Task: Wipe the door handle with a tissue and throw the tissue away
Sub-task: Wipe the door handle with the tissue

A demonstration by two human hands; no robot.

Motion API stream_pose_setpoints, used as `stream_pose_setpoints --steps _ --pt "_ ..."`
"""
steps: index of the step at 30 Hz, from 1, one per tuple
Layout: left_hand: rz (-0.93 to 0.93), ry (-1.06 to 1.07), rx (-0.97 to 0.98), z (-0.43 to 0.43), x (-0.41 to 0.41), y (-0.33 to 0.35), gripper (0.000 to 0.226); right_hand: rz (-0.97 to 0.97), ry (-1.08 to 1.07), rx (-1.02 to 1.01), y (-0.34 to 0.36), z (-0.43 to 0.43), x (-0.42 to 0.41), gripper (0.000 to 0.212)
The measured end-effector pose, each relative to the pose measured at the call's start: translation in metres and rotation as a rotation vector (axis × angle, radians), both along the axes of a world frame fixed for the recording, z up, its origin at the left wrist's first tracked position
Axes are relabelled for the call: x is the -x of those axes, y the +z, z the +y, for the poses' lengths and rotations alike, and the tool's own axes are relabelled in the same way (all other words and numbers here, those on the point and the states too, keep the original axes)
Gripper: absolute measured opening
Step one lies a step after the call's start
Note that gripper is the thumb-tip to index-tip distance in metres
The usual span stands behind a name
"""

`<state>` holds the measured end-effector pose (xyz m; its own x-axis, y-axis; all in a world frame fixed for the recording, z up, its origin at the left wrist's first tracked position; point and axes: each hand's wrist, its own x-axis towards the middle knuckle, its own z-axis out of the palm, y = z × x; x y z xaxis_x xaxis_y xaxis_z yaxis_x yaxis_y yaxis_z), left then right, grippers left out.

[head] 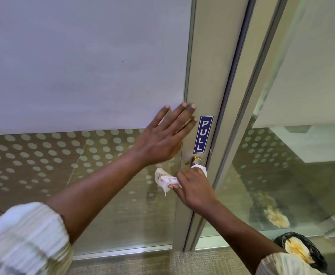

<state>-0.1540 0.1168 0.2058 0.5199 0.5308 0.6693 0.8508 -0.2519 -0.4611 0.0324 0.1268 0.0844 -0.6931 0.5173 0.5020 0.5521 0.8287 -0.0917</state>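
A round brass door handle [196, 160] sits on the metal door frame [204, 76], just below a blue PULL sticker [203, 134]. My right hand [194, 186] is closed around a crumpled white tissue [164, 179] and presses it over the front of the handle, hiding most of the knob. One end of the tissue sticks out to the left of my fingers. My left hand [165, 135] lies flat and spread on the door glass and frame just above and left of the handle, holding nothing.
A waste bin [301, 251] with a black liner and crumpled paper inside stands on the floor at the lower right. The frosted, dotted glass door fills the left; a second glass panel [301, 155] stands to the right. Carpet runs along the bottom.
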Motion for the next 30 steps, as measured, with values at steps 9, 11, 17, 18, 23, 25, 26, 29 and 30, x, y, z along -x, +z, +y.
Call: stream_pose_setpoints --steps 9,11,17,18,23,25,26,29,30 --pt "0.265 0.08 -0.163 0.021 0.016 -0.003 0.072 -0.163 -0.336 0.209 0.024 -0.029 0.075 0.043" --pt "0.266 0.082 -0.18 0.023 0.017 -0.004 0.074 -0.172 -0.411 0.382 0.028 -0.023 0.094 0.032" --pt "0.249 0.066 -0.188 0.026 0.019 -0.006 0.075 -0.21 -0.357 0.392 0.031 -0.022 0.097 0.021" --pt "0.247 0.06 -0.188 0.026 0.019 -0.006 0.075 -0.208 -0.299 0.277 0.029 -0.025 0.091 0.02" --pt "0.243 0.036 -0.183 0.026 0.02 -0.004 0.074 -0.145 -0.056 -0.133 -0.001 -0.026 0.049 0.054" --pt "0.239 0.029 -0.186 0.026 0.019 -0.004 0.074 -0.153 -0.006 -0.161 -0.008 -0.017 0.023 0.063" --pt "0.238 0.028 -0.187 0.025 0.019 -0.004 0.073 -0.162 0.008 -0.165 -0.009 -0.01 0.012 0.063" --pt "0.235 0.022 -0.185 0.025 0.019 -0.003 0.073 -0.192 0.072 -0.155 -0.004 0.006 -0.012 0.048" --pt "0.236 0.022 -0.187 0.024 0.019 -0.003 0.073 -0.201 0.083 -0.155 -0.003 0.008 -0.016 0.047"
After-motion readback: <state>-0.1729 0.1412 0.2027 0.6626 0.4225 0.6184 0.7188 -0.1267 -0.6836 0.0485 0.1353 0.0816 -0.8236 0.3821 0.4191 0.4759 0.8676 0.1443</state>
